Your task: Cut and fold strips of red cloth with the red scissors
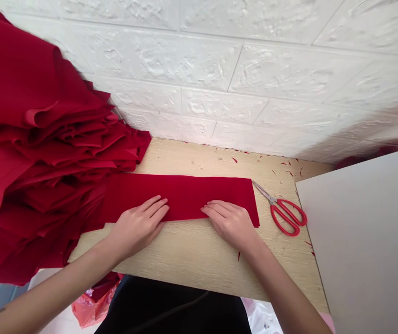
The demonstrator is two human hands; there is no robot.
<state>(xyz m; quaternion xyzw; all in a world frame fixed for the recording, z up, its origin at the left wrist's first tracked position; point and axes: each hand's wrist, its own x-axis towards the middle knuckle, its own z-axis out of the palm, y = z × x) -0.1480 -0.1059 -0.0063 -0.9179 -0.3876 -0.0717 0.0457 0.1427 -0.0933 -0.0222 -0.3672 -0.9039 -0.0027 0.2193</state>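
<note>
A long folded strip of dark red fabric (188, 192) lies flat on the wooden table, its left end running up to a heap of the same fabric. My left hand (139, 226) rests on the strip's near edge left of the middle, fingers stretched out and its thumb hidden. Toward the right end, my right hand (229, 223) lies on the same edge with fingers extended, its thumb also out of sight. Just past the strip's right end are scissors (272, 201) with red handles, their blade tips close to the fabric's corner.
A tall heap of red fabric pieces (46, 153) covers the left side. Behind the table (192, 250) stands a white brick-pattern wall (202, 60). A white panel (366, 232) borders the right. Small red scraps (234, 160) lie scattered along the back. Below left hangs a red plastic bag (93, 308).
</note>
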